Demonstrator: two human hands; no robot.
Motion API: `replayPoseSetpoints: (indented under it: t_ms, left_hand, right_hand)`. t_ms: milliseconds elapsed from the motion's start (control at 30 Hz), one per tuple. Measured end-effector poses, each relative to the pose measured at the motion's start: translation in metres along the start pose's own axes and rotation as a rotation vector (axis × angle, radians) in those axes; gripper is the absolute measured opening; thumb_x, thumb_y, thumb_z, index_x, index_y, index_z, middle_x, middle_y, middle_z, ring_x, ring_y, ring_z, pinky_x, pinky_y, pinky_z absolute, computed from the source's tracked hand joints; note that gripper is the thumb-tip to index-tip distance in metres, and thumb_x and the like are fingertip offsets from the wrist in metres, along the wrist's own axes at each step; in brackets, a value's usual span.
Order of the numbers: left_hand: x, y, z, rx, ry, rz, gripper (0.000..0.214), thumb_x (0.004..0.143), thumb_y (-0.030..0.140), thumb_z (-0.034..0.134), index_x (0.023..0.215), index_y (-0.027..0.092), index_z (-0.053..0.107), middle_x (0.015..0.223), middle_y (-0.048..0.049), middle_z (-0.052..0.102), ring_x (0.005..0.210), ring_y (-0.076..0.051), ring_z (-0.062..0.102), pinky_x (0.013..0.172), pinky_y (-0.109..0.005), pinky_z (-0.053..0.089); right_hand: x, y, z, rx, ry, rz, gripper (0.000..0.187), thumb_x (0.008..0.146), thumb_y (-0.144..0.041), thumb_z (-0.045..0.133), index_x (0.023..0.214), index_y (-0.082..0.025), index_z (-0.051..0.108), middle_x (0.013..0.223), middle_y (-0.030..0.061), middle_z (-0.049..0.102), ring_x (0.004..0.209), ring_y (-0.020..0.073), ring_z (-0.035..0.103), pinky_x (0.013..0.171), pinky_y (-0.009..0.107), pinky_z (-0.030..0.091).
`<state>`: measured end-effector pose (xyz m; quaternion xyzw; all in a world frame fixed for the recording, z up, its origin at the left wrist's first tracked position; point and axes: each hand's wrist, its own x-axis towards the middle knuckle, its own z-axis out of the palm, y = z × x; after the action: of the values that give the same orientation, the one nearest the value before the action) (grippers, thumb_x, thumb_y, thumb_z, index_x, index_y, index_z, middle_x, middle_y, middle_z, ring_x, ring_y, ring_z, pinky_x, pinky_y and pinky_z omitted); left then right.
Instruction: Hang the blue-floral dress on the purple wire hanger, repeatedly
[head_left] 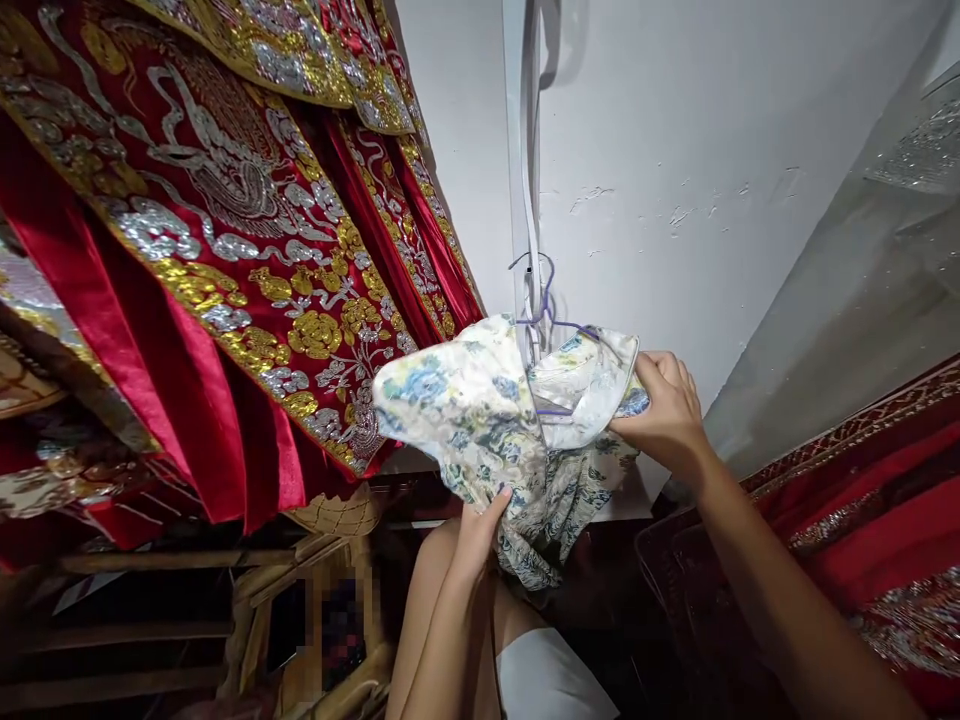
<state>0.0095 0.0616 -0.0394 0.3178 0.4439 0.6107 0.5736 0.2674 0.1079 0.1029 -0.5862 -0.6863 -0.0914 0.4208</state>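
A white garment with a blue and yellow floral print (480,410) hangs on a thin purple hanger (546,300) in front of me. My right hand (664,405) is closed on the garment's right shoulder, at the end of the hanger. Lower down, my left hand (484,525) pinches the front of the garment, thumb on top and fingers behind the cloth. The collar opening faces up, and part of the hanger's lower bar shows inside it. The hanger's hook sits beside a narrow white strip (529,150) on the wall; I cannot tell whether it is hooked there.
Red embroidered garments with gold and silver sequins (300,300) hang close on the left. Bamboo furniture (251,610) stands at the lower left. Another red, beaded cloth (885,500) lies at the right. Behind is a white wall (675,130) with chipped paint.
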Motion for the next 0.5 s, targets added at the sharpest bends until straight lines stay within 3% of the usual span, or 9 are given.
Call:
replayPoseSetpoints:
  t_ms: [133, 200, 300, 367, 433, 500]
  left_hand:
    - [-0.015, -0.01, -0.006, 0.021, -0.013, -0.032, 0.068, 0.064, 0.043, 0.09, 0.124, 0.019, 0.069, 0.136, -0.0127, 0.067, 0.141, -0.034, 0.05, 0.122, -0.042, 0.033]
    - [-0.023, -0.019, -0.008, 0.022, -0.017, -0.041, 0.072, 0.062, 0.042, 0.091, 0.127, 0.021, 0.068, 0.139, -0.0117, 0.065, 0.141, -0.034, 0.049, 0.122, -0.043, 0.033]
    - [-0.035, -0.034, -0.011, -0.019, 0.02, -0.076, 0.079, 0.064, 0.046, 0.09, 0.134, 0.024, 0.063, 0.142, -0.0116, 0.063, 0.142, -0.034, 0.048, 0.121, -0.045, 0.035]
    - [-0.041, -0.041, -0.012, -0.035, 0.045, -0.096, 0.081, 0.066, 0.049, 0.089, 0.137, 0.025, 0.061, 0.142, -0.0122, 0.063, 0.142, -0.034, 0.048, 0.12, -0.045, 0.036]
    - [-0.046, -0.043, -0.013, -0.012, 0.05, -0.094, 0.081, 0.066, 0.049, 0.089, 0.138, 0.024, 0.061, 0.14, -0.0125, 0.064, 0.143, -0.034, 0.048, 0.121, -0.044, 0.035]
    - [-0.048, -0.041, -0.013, 0.024, 0.036, -0.073, 0.079, 0.066, 0.047, 0.089, 0.136, 0.024, 0.063, 0.137, -0.0123, 0.066, 0.144, -0.033, 0.046, 0.123, -0.043, 0.032]
  right_hand:
    - [-0.007, -0.011, -0.001, 0.091, -0.049, -0.156, 0.07, 0.077, -0.048, 0.071, 0.141, -0.024, 0.055, 0.14, 0.0156, 0.054, 0.131, 0.0423, 0.047, 0.108, 0.058, 0.037]
    - [-0.016, -0.019, -0.003, 0.244, -0.114, -0.271, 0.068, 0.083, -0.049, 0.069, 0.144, -0.026, 0.054, 0.151, 0.0145, 0.051, 0.141, 0.0426, 0.042, 0.115, 0.063, 0.031]
    - [-0.042, -0.03, -0.007, 0.614, -0.16, -0.383, 0.052, 0.088, -0.035, 0.069, 0.139, -0.031, 0.061, 0.141, 0.0095, 0.063, 0.136, 0.0364, 0.052, 0.114, 0.059, 0.038]
    - [-0.068, -0.035, -0.004, 0.846, -0.049, -0.296, 0.04, 0.089, -0.027, 0.067, 0.13, -0.03, 0.069, 0.125, 0.0086, 0.073, 0.127, 0.0337, 0.061, 0.108, 0.055, 0.047]
    - [-0.099, -0.036, 0.007, 0.997, 0.1, -0.057, 0.028, 0.091, -0.029, 0.064, 0.117, -0.029, 0.074, 0.108, 0.0083, 0.077, 0.111, 0.0321, 0.068, 0.098, 0.051, 0.053]
    - [-0.131, -0.033, 0.024, 1.039, 0.157, 0.251, 0.02, 0.092, -0.037, 0.063, 0.102, -0.027, 0.076, 0.087, 0.0058, 0.075, 0.086, 0.0271, 0.07, 0.082, 0.044, 0.057]
